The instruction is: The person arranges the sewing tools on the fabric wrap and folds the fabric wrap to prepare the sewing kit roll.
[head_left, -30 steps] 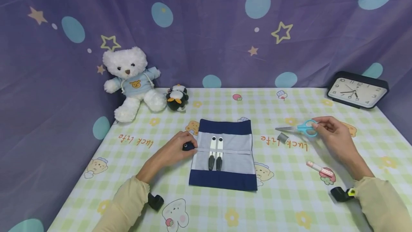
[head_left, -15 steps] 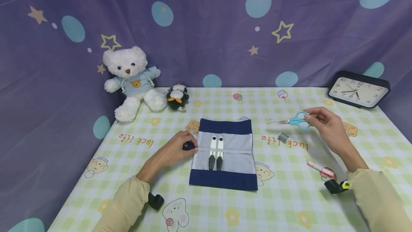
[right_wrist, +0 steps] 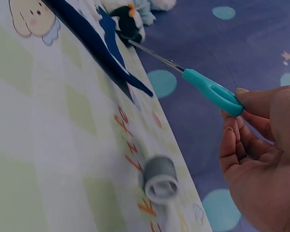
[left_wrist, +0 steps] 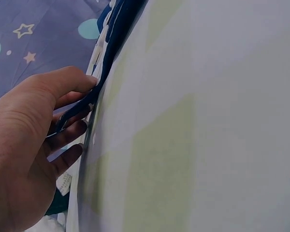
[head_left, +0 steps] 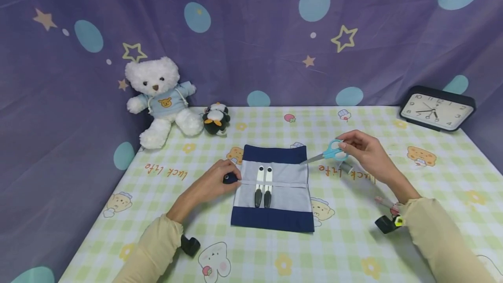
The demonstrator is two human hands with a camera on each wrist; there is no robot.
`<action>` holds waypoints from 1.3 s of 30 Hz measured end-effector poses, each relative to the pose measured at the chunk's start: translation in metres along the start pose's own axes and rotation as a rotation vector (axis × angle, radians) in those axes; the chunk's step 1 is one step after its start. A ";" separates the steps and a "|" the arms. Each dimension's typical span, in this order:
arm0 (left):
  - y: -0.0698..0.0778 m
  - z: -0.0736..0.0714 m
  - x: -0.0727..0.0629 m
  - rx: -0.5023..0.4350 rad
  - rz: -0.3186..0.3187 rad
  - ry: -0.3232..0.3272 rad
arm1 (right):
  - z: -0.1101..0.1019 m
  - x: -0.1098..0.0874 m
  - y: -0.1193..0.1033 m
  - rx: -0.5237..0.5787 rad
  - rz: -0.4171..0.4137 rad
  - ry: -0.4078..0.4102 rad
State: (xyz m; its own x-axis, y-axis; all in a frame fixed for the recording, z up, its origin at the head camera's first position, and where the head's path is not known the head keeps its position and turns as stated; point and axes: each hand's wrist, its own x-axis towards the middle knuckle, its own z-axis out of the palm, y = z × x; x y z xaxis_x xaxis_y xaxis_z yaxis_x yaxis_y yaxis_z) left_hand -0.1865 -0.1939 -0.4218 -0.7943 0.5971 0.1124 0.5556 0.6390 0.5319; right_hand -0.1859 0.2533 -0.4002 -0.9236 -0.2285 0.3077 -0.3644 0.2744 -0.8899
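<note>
One checked surface (head_left: 283, 248) carries one cloth case (head_left: 273, 221); beyond it sit one teddy bear (head_left: 167, 104), left, and one clock (head_left: 436, 112), right. The left hand (head_left: 216, 179) lies left of the case, grip pinching one blue tab (head_left: 229, 178). Right of the case, the raised right hand (head_left: 367, 155) has its grip clamped on one pair of scissors (right_wrist: 209, 91), pointing at the case's far right corner. Two white tools (head_left: 269, 177) lie on the case, one spool (right_wrist: 159, 166) to its right.

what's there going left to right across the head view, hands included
White teddy bear → left hand → navy and grey cloth case → light blue scissors → right hand → black-framed clock.
</note>
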 end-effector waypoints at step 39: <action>-0.002 0.001 0.001 -0.014 0.029 0.019 | 0.085 0.061 -0.003 -0.133 -0.001 -0.347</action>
State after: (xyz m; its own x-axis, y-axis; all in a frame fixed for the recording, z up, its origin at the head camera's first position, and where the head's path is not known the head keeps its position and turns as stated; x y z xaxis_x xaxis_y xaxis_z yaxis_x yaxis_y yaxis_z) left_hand -0.1879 -0.1938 -0.4236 -0.7827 0.6057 0.1433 0.5749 0.6151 0.5396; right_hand -0.2305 0.1591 -0.4072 -0.8363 -0.5257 0.1556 -0.3984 0.3878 -0.8312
